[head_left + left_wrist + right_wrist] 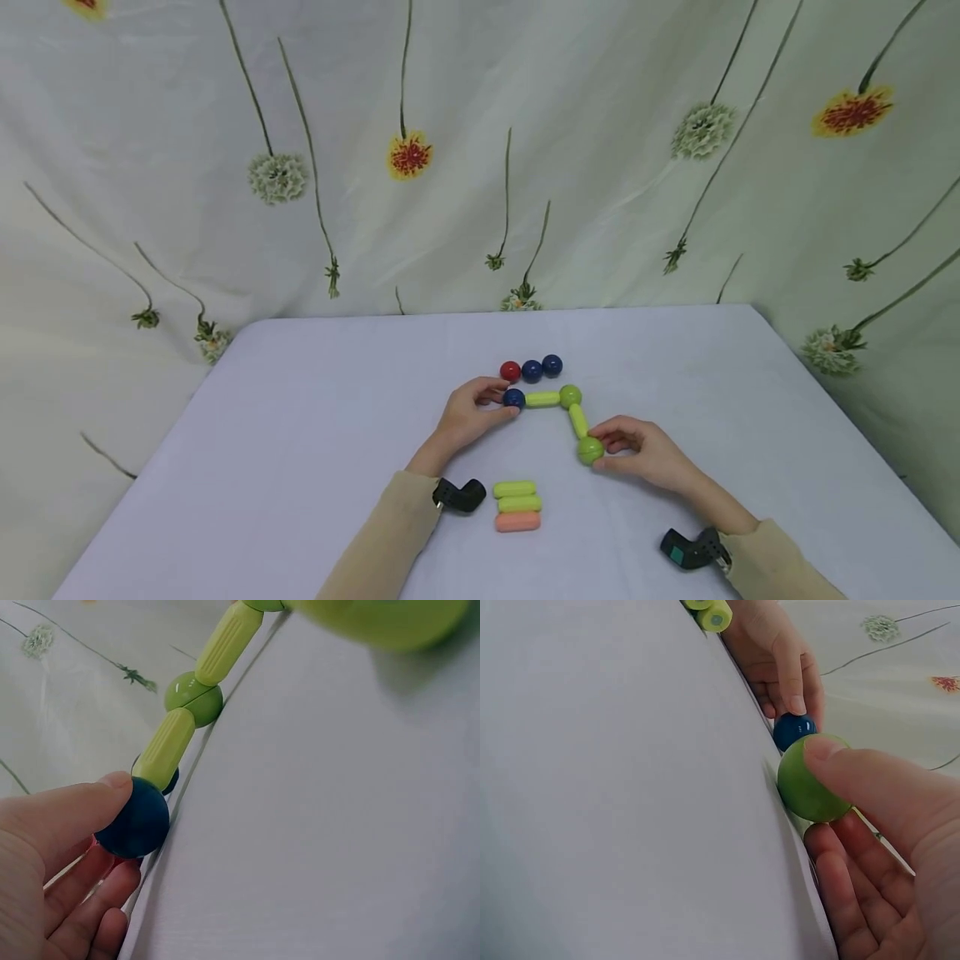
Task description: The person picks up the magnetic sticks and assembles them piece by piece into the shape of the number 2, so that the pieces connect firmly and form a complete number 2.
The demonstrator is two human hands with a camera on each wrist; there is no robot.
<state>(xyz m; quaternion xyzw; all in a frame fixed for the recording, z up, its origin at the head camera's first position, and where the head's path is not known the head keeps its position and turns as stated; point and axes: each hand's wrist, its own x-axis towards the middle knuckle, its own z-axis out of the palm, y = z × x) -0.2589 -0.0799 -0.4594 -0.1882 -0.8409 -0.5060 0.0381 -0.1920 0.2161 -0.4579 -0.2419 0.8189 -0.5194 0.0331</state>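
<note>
On the table a bent chain links a blue ball [513, 399], a yellow-green rod [543, 399], a green ball [570, 396], a second yellow-green rod [578, 421] and another green ball [590, 450]. My left hand [474, 412] pinches the blue ball at the chain's left end between thumb and fingers. At the near right end, my right hand [647, 454] pinches the green ball. The left wrist view shows my thumb on the blue ball [136, 821], rods rising away from it. In the right wrist view the green ball [812, 780] hides most of the chain.
Behind the chain lie a red ball [510, 371] and two blue balls [532, 371] in a row. Nearer me, two yellow-green rods [517, 497] and a salmon rod [517, 522] lie side by side. A flowered cloth [450, 233] hangs behind the white table [337, 375].
</note>
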